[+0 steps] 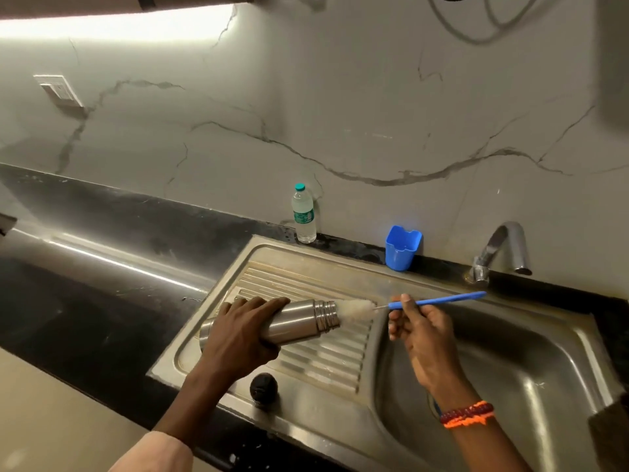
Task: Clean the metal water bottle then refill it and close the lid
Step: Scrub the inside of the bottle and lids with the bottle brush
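The metal water bottle (299,320) lies on its side over the ribbed drainboard, its open threaded mouth pointing right. My left hand (243,335) grips its body from above. My right hand (420,330) pinches the blue handle of a bottle brush (439,301); the white bristle head sits right at the bottle's mouth, blurred. The bottle's black lid (263,388) rests on the sink's front rim, below my left hand.
The steel sink (531,362) has its basin at the right, with a chrome tap (500,248) behind it. A blue cup (401,248) and a clear plastic water bottle (303,214) stand by the marble wall. Dark countertop (102,267) stretches left.
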